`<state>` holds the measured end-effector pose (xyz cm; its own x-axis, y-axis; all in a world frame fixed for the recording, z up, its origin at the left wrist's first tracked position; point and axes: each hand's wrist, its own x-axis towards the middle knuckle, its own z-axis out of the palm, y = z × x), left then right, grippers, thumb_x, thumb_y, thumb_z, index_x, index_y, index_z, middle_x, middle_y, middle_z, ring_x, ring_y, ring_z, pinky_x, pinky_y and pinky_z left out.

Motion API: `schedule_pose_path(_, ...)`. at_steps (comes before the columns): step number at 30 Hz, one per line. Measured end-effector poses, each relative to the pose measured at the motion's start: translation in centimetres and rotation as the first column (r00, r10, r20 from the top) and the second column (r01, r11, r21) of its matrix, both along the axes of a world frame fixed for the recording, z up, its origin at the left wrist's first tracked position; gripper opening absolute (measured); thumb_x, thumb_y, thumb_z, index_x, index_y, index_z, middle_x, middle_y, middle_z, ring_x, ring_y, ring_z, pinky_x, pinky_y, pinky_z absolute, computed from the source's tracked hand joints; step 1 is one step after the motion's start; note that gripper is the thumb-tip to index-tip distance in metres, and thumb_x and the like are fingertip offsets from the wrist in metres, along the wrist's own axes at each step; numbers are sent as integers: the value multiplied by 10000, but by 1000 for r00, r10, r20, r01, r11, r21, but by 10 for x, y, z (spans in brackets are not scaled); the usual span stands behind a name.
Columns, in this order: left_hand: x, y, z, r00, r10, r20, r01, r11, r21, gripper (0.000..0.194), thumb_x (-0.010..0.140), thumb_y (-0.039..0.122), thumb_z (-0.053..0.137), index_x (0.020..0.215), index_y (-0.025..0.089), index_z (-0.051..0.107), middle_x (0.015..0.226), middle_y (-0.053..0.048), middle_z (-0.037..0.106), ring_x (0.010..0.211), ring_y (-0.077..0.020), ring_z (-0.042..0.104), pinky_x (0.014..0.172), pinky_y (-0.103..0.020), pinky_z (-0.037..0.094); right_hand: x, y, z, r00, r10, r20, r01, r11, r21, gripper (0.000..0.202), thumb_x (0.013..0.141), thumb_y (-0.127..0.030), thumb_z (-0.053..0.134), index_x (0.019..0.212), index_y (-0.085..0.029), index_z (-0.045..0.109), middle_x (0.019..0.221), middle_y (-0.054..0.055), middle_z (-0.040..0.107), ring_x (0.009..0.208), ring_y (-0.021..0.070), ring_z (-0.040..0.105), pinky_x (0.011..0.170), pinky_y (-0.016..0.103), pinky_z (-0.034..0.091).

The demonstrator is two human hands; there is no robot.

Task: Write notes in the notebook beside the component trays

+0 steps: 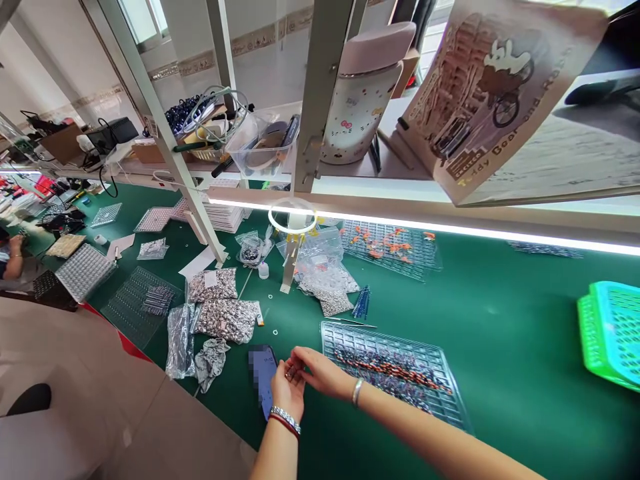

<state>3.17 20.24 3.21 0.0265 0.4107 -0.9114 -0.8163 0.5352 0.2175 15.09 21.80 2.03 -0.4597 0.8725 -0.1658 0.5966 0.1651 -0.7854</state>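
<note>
My left hand (289,392), with a metal band and a red cord at the wrist, is turned palm up with its fingers curled. My right hand (320,371), wearing a silver bangle, reaches in from the right, its fingertips pinched together at the left fingers. Something small and dark seems to lie between them, too small to name. Beneath my left hand a phone (263,380) lies on the table, partly covered. To the right of my hands is a clear gridded tray (453,373) bearing rows of dark and orange small parts (390,369).
Bags of small parts (227,320) and a crumpled grey cloth (211,363) lie left on the green table (515,320). Behind are another gridded tray (390,250) and a ring lamp (293,217). Green baskets (607,333) stand right. A shelf edge (375,197) overhangs the back.
</note>
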Motion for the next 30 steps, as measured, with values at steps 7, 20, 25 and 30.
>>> schedule_pose_path(7, -45, -11, 31, 997, 53, 52, -57, 996, 75, 271, 985, 170, 507, 772, 92, 656, 746, -69, 707, 697, -145, 705, 674, -264, 590, -19, -3, 24, 950, -141, -278, 132, 990, -51, 248, 1010, -390, 594, 942, -153, 626, 891, 25, 650, 830, 187, 649, 779, 363, 551)
schedule_pose_path(20, -344, -126, 171, 915, 394, 85, -401, 867, 295, 333, 987, 263, 503, 946, 16, 722, 1002, -207, 755, 886, -233, 750, 793, -307, 605, -317, -78, 102, 866, -59, -497, -9, 991, -133, 290, 888, -484, 572, 880, -198, 622, 802, 41, 660, 748, 212, 637, 685, 300, 539)
schedule_pose_path(25, -438, -138, 187, 843, 517, 145, -531, 763, 369, 401, 988, 329, 493, 1008, 1, 722, 1082, -233, 734, 956, -252, 737, 836, -323, 592, -425, -63, 126, 845, 111, -524, -177, 981, -79, 240, 868, -439, 584, 864, -206, 646, 822, 55, 660, 775, 225, 636, 696, 301, 548)
schedule_pose_path(30, -540, -115, 179, 793, 575, 204, -604, 695, 390, 415, 999, 323, 463, 1026, -3, 719, 1074, -217, 743, 959, -251, 734, 853, -331, 584, -510, -30, 115, 832, 187, -522, -232, 973, -20, 259, 881, -474, 606, 853, -225, 670, 831, 71, 686, 769, 238, 667, 671, 292, 576)
